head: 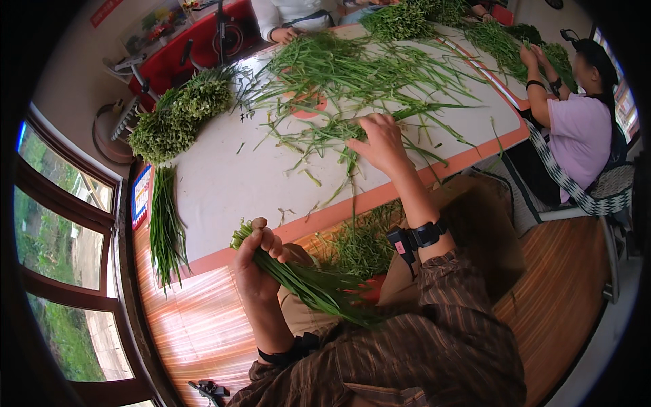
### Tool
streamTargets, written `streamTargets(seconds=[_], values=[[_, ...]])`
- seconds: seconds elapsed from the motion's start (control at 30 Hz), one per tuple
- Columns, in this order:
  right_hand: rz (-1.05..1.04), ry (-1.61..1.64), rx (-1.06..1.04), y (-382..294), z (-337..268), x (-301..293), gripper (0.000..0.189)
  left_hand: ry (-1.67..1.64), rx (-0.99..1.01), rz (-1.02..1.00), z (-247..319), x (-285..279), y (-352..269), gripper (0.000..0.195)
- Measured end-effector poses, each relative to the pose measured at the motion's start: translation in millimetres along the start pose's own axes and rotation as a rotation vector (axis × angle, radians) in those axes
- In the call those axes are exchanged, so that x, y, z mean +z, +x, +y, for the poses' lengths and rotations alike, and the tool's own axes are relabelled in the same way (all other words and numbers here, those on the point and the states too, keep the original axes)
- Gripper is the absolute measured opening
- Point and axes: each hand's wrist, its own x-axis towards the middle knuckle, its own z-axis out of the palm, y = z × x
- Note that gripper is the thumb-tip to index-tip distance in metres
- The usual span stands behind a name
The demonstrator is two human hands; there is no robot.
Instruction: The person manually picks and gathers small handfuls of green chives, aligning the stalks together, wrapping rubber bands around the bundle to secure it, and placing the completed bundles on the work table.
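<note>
My left hand [259, 259] is closed around a bundle of long green stalks, likely garlic chives [305, 285], its pale cut ends up by the thumb and its leafy ends trailing over my lap. My right hand [379, 140] reaches over the table, fingers bent and touching loose green stalks [335, 129]; whether it grips any cannot be told. Beyond it lies a large tangled heap of the same greens [351, 66]. At the table's left end, stacked bundles [188, 112] show pale ends, and one more bundle [165, 224] hangs partly over the edge.
The white table [218, 183] has an orange border and scattered scraps. Below its edge, a container [376, 287] holds green trimmings. A person in pink [580, 132] sits at right handling greens; another person's hand [285, 35] rests at the far edge. Windows [66, 234] line the left.
</note>
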Motion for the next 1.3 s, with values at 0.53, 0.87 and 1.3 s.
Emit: streamTargets(seconds=[0.53,0.87,1.3], values=[[0.045,-0.096,-0.034,37,32,6,0.020,0.000,-0.057,0.062,-6,-14,13,0.015],[-0.210,-0.184,-0.231,56,0,38,0.015,-0.001,-0.092,0.062,-4,-26,12,0.016],[-0.367,1.249,0.412,89,11,-40,0.018,-0.017,-0.074,0.068,-4,-27,11,0.018]])
